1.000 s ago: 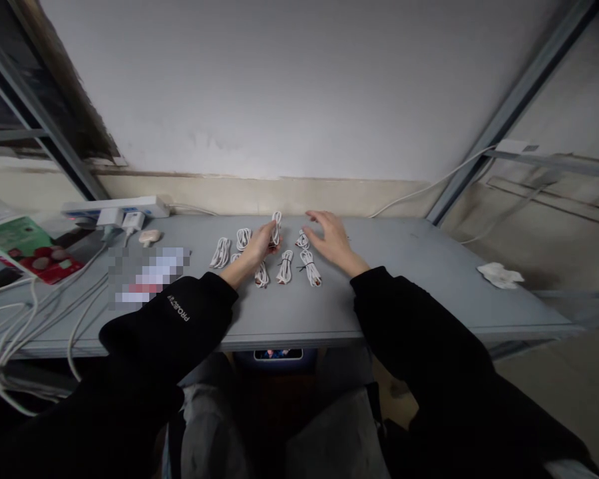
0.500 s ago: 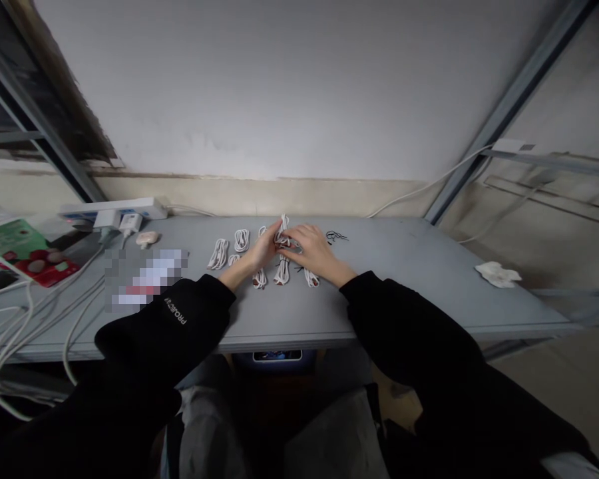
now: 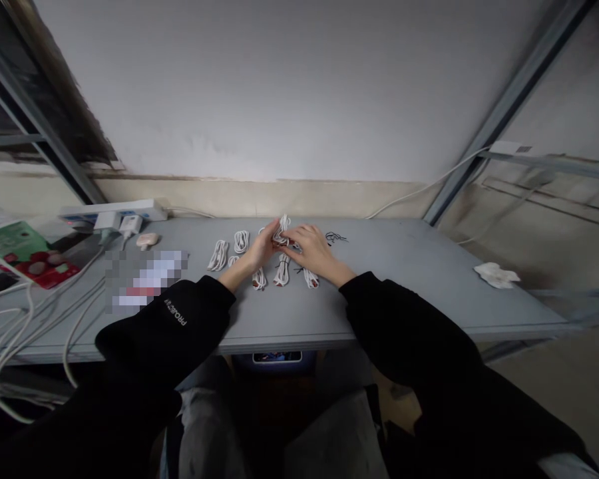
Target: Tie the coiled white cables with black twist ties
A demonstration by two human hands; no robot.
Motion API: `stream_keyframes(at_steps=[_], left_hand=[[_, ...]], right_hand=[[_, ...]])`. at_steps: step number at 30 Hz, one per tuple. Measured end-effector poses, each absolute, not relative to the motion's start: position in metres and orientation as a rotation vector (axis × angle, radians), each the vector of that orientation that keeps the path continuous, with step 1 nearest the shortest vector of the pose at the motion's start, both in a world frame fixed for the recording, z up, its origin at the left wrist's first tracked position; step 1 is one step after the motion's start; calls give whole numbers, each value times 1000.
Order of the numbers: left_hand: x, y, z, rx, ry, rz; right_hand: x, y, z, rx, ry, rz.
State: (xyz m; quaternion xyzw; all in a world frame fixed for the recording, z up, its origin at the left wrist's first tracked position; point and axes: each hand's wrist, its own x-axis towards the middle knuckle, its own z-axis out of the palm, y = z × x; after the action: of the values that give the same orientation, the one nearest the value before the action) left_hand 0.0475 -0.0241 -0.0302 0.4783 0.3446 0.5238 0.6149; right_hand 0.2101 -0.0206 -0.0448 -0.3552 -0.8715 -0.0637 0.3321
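Between both hands, above the grey table (image 3: 399, 293), is a coiled white cable (image 3: 282, 229). My left hand (image 3: 262, 251) is closed around its left side, with the thumb up along the coil. From the right, my right hand (image 3: 309, 249) pinches at the lower part of the same coil; the fingertips partly hide what they grip. Just below the hands lie a tied white cable bundle (image 3: 281, 271) and another bundle (image 3: 310, 278) with dark ties around them. More coils, one at the left (image 3: 218, 255) and one behind it (image 3: 241, 241), rest beside my left hand.
Loose black ties (image 3: 336, 237) lie right of my hands. At the left are a power strip (image 3: 150, 209) with plugs, a green and red box (image 3: 27, 253) and trailing white cables (image 3: 4, 339). A crumpled white tissue (image 3: 497, 275) lies at the right end.
Both hands stay at nearly the same place with the coiled cable. The fingers of my right hand have shifted slightly at the coil's lower part.
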Motion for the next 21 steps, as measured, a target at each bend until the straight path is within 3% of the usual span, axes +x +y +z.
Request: stream_keyframes(at_steps=[10,15,21], left_hand=[[44,-21,-40,1408,878,1155],[39,-22,-38,1481,1129,1195],[26,-26,-32,2060,1649,1118]], right_hand=[[212,-6,-49,-1004,-2069,22],[216,2,-50,-1153,-1999,44],[215,6,-47,-1264,-2054,58]])
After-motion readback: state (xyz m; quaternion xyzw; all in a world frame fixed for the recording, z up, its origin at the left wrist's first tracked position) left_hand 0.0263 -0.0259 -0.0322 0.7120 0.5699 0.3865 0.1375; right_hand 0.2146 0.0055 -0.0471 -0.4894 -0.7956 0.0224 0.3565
